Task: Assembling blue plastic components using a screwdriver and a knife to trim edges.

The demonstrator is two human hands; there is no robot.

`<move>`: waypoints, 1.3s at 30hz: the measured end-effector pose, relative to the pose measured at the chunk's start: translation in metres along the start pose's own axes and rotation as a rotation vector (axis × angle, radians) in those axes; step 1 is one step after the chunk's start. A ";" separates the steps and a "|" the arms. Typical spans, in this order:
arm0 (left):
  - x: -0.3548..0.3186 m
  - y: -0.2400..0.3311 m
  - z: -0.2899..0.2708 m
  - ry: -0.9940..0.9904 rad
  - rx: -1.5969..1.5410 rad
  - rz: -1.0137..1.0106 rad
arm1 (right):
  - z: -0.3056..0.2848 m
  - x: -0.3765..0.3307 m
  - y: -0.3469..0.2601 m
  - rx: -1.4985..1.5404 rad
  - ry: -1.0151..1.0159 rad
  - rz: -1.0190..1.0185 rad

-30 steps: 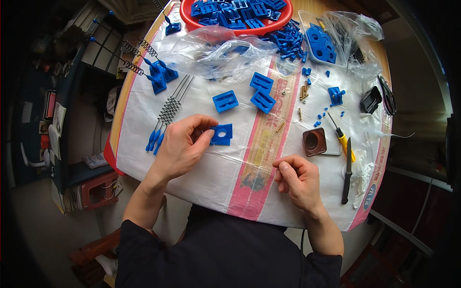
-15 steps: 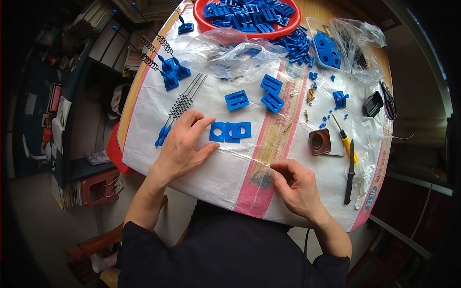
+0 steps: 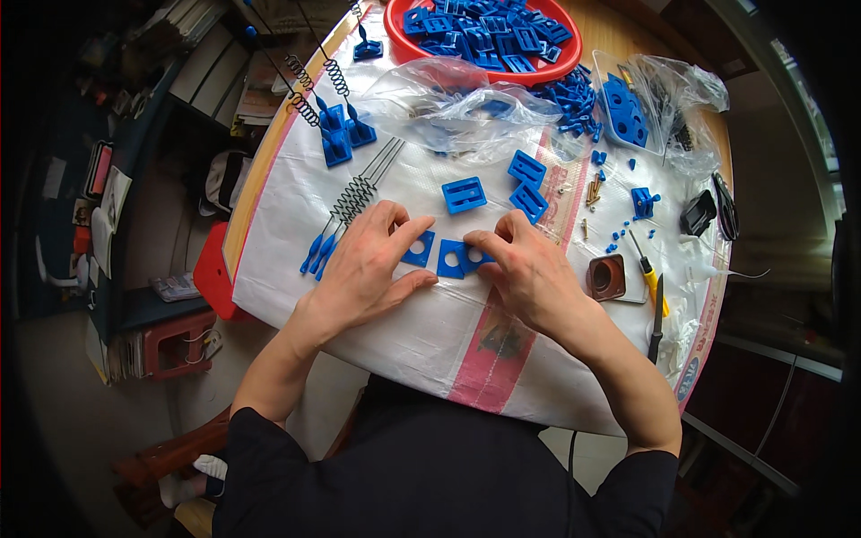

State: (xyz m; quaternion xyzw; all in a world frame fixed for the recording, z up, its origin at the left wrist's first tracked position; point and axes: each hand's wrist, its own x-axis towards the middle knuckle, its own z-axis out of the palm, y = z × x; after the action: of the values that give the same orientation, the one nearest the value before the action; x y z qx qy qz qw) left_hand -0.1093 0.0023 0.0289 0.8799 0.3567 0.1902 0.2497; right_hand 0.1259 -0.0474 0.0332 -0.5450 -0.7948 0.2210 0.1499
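In the head view, the left hand (image 3: 363, 264) is pressing its fingers on one blue plate (image 3: 419, 249), while the right hand (image 3: 529, 269) is pinching a second blue plate (image 3: 451, 259) at its nine o'clock. The plates are lying side by side, touching, between both hands, their row running three-to-nine.

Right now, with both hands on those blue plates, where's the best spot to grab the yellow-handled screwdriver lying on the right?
Take the yellow-handled screwdriver by its yellow handle, probably coming from above with the right hand, the nearer one. It lies flat on the white woven sheet, with the brown square part close on its left and a dark tool just below, so pinching along the handle's open right side looks easiest.
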 end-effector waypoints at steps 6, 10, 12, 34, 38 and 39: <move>0.005 0.002 0.005 -0.055 0.029 0.089 | -0.007 -0.007 0.002 -0.033 -0.032 -0.090; 0.001 0.005 0.002 -0.054 -0.024 0.017 | -0.002 -0.014 -0.005 0.008 0.046 -0.084; -0.004 0.002 0.000 0.003 -0.061 -0.006 | 0.001 -0.017 -0.008 0.035 0.102 -0.023; 0.005 -0.008 -0.007 -0.088 -0.096 -0.003 | 0.012 0.004 -0.017 0.121 0.123 0.040; 0.008 -0.006 -0.005 -0.072 -0.088 0.007 | 0.013 0.007 -0.019 0.084 0.126 0.033; 0.008 -0.005 -0.005 -0.058 -0.081 0.010 | 0.013 0.007 -0.020 0.079 0.129 0.035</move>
State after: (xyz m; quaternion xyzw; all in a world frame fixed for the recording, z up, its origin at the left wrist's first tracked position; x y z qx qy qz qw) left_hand -0.1090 0.0132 0.0312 0.8760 0.3368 0.1804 0.2944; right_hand 0.1013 -0.0492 0.0320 -0.5656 -0.7645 0.2190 0.2183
